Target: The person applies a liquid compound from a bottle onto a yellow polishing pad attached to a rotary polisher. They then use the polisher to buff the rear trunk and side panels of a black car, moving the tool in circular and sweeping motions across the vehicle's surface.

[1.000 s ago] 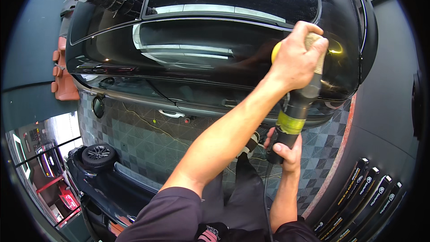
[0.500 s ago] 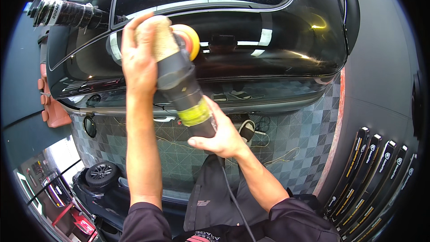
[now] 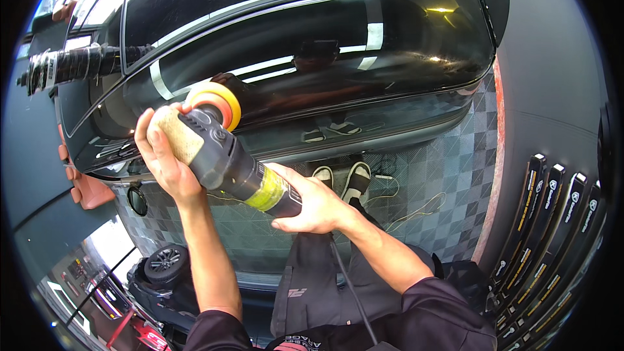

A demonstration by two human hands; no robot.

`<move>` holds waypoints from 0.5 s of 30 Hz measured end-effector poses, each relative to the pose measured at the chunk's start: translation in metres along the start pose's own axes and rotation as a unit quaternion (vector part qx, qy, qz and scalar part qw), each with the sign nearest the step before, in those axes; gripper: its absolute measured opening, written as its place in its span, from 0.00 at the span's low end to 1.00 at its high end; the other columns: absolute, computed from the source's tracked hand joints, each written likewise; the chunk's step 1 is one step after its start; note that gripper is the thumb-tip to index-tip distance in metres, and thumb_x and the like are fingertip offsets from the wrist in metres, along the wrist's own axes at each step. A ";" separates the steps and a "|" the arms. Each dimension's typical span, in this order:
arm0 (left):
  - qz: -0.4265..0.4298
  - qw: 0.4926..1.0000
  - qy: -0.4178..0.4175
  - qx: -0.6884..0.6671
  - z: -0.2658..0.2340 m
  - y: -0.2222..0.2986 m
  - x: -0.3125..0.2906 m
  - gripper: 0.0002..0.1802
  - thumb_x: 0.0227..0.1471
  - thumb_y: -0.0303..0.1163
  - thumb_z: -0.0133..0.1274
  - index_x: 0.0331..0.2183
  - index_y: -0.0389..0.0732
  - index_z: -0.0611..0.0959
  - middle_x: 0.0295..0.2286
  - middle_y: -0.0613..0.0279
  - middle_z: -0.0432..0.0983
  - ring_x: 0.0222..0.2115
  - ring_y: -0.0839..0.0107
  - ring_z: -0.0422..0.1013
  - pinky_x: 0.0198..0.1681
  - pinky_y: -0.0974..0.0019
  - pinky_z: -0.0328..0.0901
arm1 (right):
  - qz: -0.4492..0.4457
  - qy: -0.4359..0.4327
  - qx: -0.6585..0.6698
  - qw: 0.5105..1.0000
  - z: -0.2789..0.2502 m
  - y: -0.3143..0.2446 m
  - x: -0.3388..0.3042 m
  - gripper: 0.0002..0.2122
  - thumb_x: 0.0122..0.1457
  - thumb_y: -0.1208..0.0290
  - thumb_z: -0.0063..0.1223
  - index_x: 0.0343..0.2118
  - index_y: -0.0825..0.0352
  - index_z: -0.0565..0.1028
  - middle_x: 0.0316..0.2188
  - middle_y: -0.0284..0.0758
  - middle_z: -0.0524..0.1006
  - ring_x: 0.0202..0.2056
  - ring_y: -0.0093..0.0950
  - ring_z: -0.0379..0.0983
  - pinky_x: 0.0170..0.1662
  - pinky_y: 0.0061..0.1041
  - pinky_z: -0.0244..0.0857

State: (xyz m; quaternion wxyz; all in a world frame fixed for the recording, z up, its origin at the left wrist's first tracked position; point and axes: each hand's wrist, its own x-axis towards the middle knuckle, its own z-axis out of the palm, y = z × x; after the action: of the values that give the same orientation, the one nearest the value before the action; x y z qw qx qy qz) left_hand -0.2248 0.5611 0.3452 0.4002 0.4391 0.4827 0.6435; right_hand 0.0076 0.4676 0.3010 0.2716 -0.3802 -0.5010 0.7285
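- Polisher [image 3: 227,166]: a hand-held power tool with a dark grey body, a yellow-green band near its rear end and a tan covered head. It lies at an angle in the left half of the scene, head to the upper left, rear to the lower right.
- Polishing pad [image 3: 218,101]: a round pad, yellow with an orange rim, mounted at the head of the polisher. It rests against the black car body [image 3: 364,45], on the glossy panel below the window line.
- Left hand [image 3: 162,153]: closed around the tan head of the polisher, palm under the head, fingers wrapped over its top.
- Right hand [image 3: 312,205]: closed around the rear of the polisher, just behind the yellow-green band, thumb along the top.
- Power cord [image 3: 351,289]: a black cable that runs from the rear of the polisher, under the right hand, down toward the near edge of the scene.
- Car body: fills the far half of the scene; its paint mirrors ceiling lights and the person's shoes.
- Floor [image 3: 416,188]: grey checkered tiles below the car, with a thin light cable lying on them to the right.
- Shoes [image 3: 354,179]: black and white, on the floor just right of the right hand.
- Wheeled black unit [image 3: 162,266]: on the floor at the near left.
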 end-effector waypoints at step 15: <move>0.076 0.988 -0.121 0.059 0.193 -0.023 -0.068 0.28 0.48 0.31 0.71 0.49 0.39 0.76 0.42 0.53 0.75 0.46 0.57 0.74 0.52 0.57 0.70 | 0.063 0.194 0.031 0.978 -0.091 0.049 -0.099 0.32 0.40 0.71 0.76 0.51 0.70 0.73 0.40 0.36 0.83 0.42 0.25 0.80 0.49 0.29 0.74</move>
State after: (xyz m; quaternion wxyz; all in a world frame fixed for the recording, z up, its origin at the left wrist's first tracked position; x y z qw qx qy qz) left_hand -0.0189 0.5543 0.3394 0.3789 0.5718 0.4332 0.5847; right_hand 0.1373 0.4213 0.2642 0.3289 -0.5366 -0.3913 0.6713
